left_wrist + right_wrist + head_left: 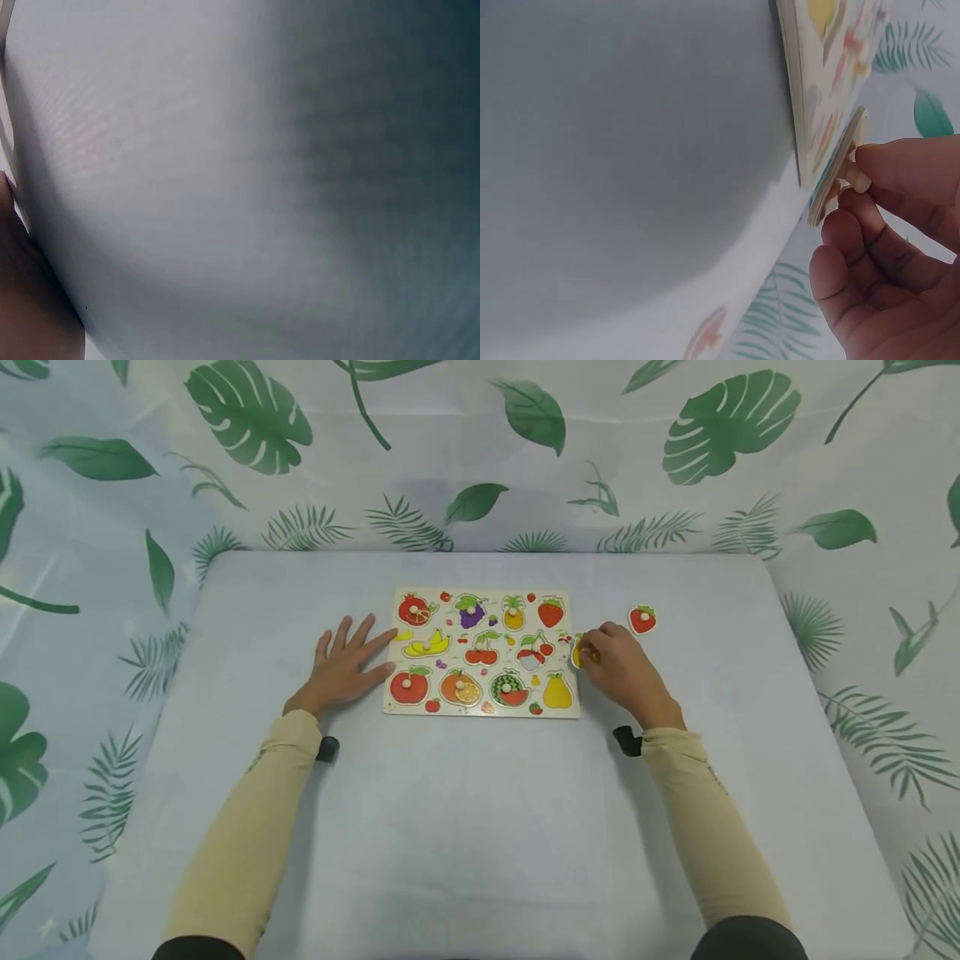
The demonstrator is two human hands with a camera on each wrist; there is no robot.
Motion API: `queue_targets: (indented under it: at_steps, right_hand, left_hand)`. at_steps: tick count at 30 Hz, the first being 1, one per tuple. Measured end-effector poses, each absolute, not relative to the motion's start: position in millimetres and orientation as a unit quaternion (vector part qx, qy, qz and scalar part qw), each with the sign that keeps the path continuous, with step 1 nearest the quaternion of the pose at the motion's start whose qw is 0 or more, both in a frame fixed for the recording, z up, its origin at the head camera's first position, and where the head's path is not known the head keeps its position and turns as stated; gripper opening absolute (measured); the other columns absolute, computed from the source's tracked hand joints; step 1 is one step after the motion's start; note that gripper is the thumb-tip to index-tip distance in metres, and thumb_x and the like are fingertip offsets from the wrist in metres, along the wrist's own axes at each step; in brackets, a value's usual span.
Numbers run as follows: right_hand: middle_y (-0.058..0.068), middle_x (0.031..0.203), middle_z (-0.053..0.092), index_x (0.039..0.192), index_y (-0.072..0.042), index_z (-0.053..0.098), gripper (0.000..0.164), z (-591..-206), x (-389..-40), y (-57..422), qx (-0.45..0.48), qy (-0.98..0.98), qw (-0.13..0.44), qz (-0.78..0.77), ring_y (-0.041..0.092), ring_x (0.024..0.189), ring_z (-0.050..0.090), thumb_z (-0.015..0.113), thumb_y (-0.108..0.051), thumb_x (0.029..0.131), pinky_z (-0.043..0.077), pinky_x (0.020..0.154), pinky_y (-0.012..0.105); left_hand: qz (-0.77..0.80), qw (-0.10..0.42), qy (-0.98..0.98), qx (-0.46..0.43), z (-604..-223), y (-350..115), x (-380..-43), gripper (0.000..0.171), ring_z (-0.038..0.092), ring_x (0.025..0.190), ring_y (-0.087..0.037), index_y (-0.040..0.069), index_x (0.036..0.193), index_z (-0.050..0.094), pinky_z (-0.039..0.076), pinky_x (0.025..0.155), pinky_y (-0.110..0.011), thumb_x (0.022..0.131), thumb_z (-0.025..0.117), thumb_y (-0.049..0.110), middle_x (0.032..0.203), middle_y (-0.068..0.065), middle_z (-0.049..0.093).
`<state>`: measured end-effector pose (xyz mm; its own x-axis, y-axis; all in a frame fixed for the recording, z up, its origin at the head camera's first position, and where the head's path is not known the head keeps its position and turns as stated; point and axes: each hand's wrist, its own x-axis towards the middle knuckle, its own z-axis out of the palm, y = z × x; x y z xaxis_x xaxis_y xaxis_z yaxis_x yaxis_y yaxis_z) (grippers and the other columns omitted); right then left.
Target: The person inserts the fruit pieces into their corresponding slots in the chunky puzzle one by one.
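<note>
A wooden fruit puzzle board (513, 712) lies flat, with knobbed fruit pieces set in rows. My left hand (341, 668) is spread at its left edge, index fingertip and thumb tip right at the border. Beyond the right edge, my right hand (622, 670) pinches a yellow puzzle piece (576, 652) by its wooden knob. In the right wrist view, thumb and fingers grip that knob (857, 178), with the piece tilted close beside the board's edge. Most of its picture is hidden. The left wrist view shows mainly blurred pale cloth.
A loose strawberry piece (642, 619) lies on the white-covered table (480, 827), to the right of the board and beyond my right hand. Behind the table hangs a leaf-print cloth (555, 468), which also runs along both sides.
</note>
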<state>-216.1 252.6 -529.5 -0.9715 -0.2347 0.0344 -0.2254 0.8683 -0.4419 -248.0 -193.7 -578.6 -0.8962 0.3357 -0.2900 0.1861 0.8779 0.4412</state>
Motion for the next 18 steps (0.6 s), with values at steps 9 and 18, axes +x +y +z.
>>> queue_targets:
  at_steps: [9,18]
  right_hand:
    - [0.02,0.109,0.064,0.114,0.006,0.073,0.015,-539,-197,241,-0.139,0.959,0.032,-0.245,0.035,0.101,0.056,0.07,0.001,0.1,0.056,0.092,0.048]
    - [0.017,0.108,0.065,0.114,0.005,0.074,0.015,-548,-184,233,-0.159,0.955,0.034,-0.248,0.031,0.098,0.057,0.071,0.0,0.099,0.054,0.086,0.044]
  left_hand:
    - [0.212,0.185,0.95,0.136,-575,-193,-247,0.073,-0.021,0.162,-0.034,0.029,0.172,0.026,-0.018,0.125,-0.058,0.109,0.051,0.054,0.18,-0.007,-0.004]
    - [0.209,0.188,0.95,0.135,-574,-194,-247,0.072,-0.022,0.162,-0.033,0.029,0.173,0.024,-0.019,0.124,-0.057,0.11,0.049,0.055,0.18,-0.006,-0.006]
